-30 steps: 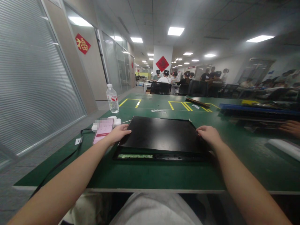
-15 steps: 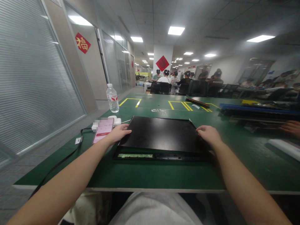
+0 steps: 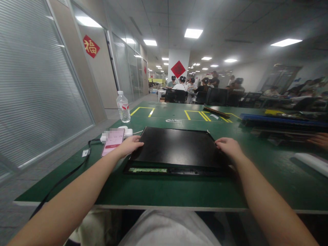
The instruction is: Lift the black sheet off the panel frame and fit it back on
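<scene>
A flat black display panel (image 3: 176,145) lies in front of me, slightly askew over a black frame (image 3: 197,171). A green circuit board strip (image 3: 148,170) shows along the near edge of the frame. My left hand (image 3: 133,144) grips the panel's left edge, thumb on top and fingers curled at the side. On the opposite edge, my right hand (image 3: 228,145) holds the panel with its thumb and fingers closed. The undersides of both grips are hidden.
Left of the panel lie a phone (image 3: 113,141) and a white charger (image 3: 128,132) with a cable. Behind them stands a water bottle (image 3: 123,107). Blue and dark strips (image 3: 282,119) and a white bar (image 3: 311,164) lie right, near another person's hand (image 3: 320,140).
Both my hands and the panel stay practically in place. The camera view has shifted very slightly, and people in the background have moved.
</scene>
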The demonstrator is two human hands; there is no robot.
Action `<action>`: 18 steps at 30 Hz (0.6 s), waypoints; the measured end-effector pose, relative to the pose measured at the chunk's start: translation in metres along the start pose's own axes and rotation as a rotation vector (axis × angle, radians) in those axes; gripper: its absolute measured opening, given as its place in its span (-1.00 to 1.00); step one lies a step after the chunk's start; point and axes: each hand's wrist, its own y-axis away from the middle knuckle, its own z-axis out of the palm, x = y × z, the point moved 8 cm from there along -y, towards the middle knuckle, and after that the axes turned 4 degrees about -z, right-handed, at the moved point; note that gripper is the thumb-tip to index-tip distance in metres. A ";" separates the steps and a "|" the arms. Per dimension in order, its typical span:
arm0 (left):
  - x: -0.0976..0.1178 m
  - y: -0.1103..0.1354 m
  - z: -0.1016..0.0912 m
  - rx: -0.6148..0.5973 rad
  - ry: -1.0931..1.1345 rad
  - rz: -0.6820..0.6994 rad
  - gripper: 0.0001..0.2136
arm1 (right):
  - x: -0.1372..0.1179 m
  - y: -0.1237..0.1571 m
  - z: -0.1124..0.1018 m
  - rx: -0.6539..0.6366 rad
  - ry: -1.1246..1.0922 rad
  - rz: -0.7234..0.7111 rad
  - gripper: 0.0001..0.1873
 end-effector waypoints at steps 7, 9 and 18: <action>0.002 0.002 -0.002 0.025 -0.028 0.004 -0.68 | 0.008 -0.004 0.004 -0.029 -0.078 0.035 -0.71; 0.003 0.003 -0.001 0.018 -0.034 -0.008 -0.69 | 0.009 -0.003 0.004 -0.023 -0.099 0.037 -0.71; 0.006 0.006 0.002 0.004 -0.046 -0.008 -0.78 | 0.007 0.000 0.004 -0.031 -0.177 0.057 -0.70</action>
